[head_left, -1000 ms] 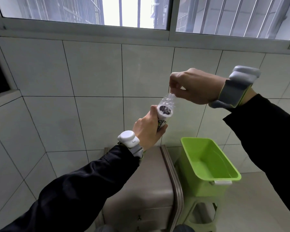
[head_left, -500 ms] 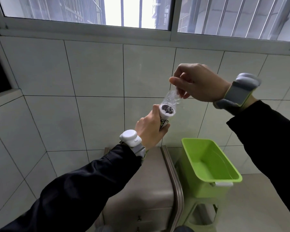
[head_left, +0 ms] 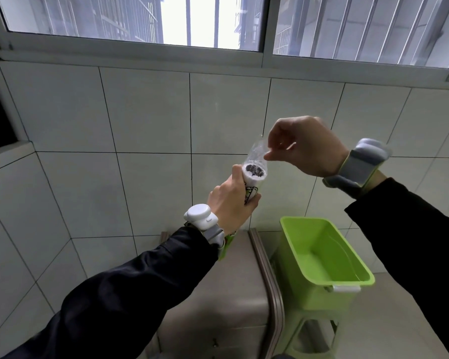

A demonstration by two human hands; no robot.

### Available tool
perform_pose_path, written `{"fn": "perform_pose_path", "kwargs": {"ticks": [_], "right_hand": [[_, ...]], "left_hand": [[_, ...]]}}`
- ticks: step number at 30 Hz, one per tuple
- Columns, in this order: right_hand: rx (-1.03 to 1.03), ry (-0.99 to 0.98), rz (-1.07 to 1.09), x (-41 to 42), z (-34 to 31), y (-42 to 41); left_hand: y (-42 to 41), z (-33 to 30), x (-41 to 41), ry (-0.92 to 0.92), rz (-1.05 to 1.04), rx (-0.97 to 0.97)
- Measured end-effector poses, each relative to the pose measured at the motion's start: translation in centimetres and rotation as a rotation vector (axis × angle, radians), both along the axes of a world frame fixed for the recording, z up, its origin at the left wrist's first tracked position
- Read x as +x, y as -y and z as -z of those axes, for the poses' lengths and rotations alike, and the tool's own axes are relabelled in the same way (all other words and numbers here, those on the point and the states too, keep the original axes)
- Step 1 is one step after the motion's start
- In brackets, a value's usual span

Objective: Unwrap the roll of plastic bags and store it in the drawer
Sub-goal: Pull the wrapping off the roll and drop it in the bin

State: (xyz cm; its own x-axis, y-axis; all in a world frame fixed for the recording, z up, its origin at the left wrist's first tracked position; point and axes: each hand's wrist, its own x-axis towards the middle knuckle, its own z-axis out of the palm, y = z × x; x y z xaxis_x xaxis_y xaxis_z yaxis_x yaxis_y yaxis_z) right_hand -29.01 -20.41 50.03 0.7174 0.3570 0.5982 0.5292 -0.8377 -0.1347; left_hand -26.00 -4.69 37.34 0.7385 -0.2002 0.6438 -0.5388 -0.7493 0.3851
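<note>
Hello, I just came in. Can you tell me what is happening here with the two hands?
A person is unwrapping a roll of plastic bags. The left hand grips the roll and holds it up in front of the tiled wall. The right hand is at the clear wrapper that sticks up from the top end of the roll, fingertips on it. The wrapper is still on the roll. Below stand a grey cabinet and a green bin. The roll is not yet stored.

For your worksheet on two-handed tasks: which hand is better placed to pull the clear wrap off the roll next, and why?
The right hand. It sits at the wrap's loose top end, fingers at the film, free to pull. The left hand grips the roll and steadies it.
</note>
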Motion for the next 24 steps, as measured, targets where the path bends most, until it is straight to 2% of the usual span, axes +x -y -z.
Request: {"fn": "perform_pose_path", "kwargs": {"ticks": [8,17,20,24], "right_hand": [[-0.011,0.085,0.023,-0.4,-0.9,-0.1],[-0.056,0.064,0.055,0.0,0.0,-0.4],[-0.028,0.095,0.027,-0.2,0.1,-0.3],[0.058,0.038,0.010,-0.2,0.3,0.1]], "left_hand": [[0.1,0.0,0.4,0.019,-0.077,0.033],[0.1,0.3,0.1,-0.009,-0.104,0.082],[0.1,-0.2,-0.2,-0.013,-0.080,0.060],[0.3,-0.7,-0.6,-0.055,-0.104,0.039]]}}
